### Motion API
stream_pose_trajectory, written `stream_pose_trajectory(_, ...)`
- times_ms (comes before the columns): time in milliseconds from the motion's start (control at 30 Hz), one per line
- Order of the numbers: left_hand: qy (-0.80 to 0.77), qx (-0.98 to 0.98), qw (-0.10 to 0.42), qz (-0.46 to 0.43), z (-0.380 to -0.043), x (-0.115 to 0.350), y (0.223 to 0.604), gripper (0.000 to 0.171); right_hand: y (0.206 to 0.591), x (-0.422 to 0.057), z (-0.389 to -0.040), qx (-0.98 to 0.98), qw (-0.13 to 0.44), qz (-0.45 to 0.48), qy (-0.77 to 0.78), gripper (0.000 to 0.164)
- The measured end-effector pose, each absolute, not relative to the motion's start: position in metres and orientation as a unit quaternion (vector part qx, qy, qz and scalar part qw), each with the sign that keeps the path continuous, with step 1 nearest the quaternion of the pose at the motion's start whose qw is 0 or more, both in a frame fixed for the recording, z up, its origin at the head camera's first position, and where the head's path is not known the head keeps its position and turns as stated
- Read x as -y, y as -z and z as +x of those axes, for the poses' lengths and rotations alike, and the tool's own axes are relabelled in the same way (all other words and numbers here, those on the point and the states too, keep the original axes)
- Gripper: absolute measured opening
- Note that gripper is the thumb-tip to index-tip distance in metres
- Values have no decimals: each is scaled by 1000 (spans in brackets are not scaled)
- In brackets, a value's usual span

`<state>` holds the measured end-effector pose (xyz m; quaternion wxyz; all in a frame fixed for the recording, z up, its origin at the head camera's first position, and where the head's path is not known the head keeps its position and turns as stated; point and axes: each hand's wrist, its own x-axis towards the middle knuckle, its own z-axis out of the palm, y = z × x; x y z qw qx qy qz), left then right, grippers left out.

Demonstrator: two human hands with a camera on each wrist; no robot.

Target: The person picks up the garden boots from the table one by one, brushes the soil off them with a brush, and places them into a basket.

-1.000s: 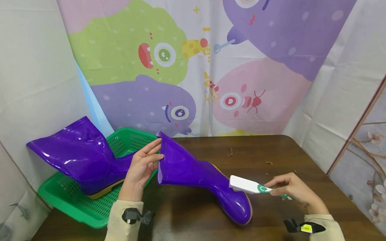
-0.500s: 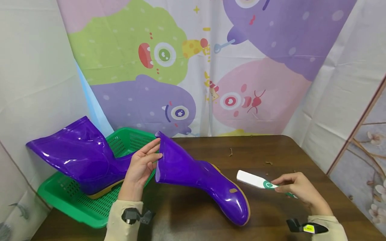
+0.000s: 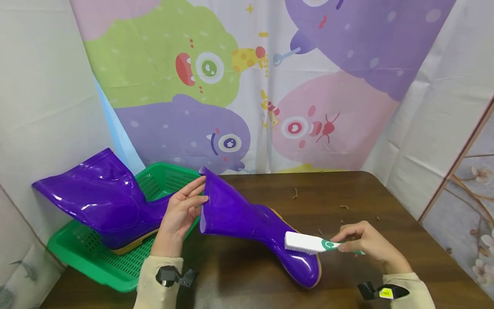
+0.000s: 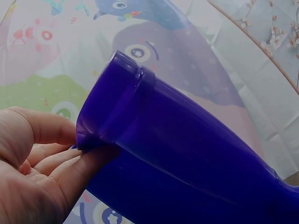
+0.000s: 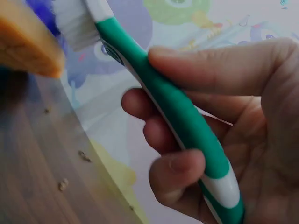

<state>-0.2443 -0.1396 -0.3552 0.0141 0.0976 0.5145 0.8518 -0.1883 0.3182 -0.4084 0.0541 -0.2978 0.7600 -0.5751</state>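
Observation:
A shiny purple rain boot [image 3: 235,214] with a tan sole lies tilted over the table, its toe pointing to the lower right. My left hand [image 3: 181,214] pinches the rim of its shaft between thumb and fingers; the left wrist view shows the rim [image 4: 112,102] folded in that grip. In my right hand [image 3: 370,244] is a white and green scrub brush [image 3: 305,243], held by its handle [image 5: 187,116]. Its bristles rest against the boot's foot, above the toe, and hide the surface beneath them.
At the left a green perforated basket [image 3: 115,274] holds a second purple boot [image 3: 104,201]. Small brown crumbs [image 3: 344,207] are scattered on the dark wooden table [image 3: 262,279]. A cartoon-print cloth [image 3: 254,86] hangs behind the table.
The brush first lifted off the boot to the right, baring a brown smear on the foot. Now it is back on the boot, covering that spot. The left hand keeps its grip.

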Motion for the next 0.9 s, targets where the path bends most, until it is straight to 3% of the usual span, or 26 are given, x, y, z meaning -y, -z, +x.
stream_pose_trajectory(267, -848, -517, 12, 112, -244, 139, 356, 54, 405, -322, -184, -809, 14, -227, 542, 14)
stream_pose_trajectory(900, -842, -524, 9, 124, -242, 136, 356, 54, 400, -324, -178, -850, -61, -150, 502, 16)
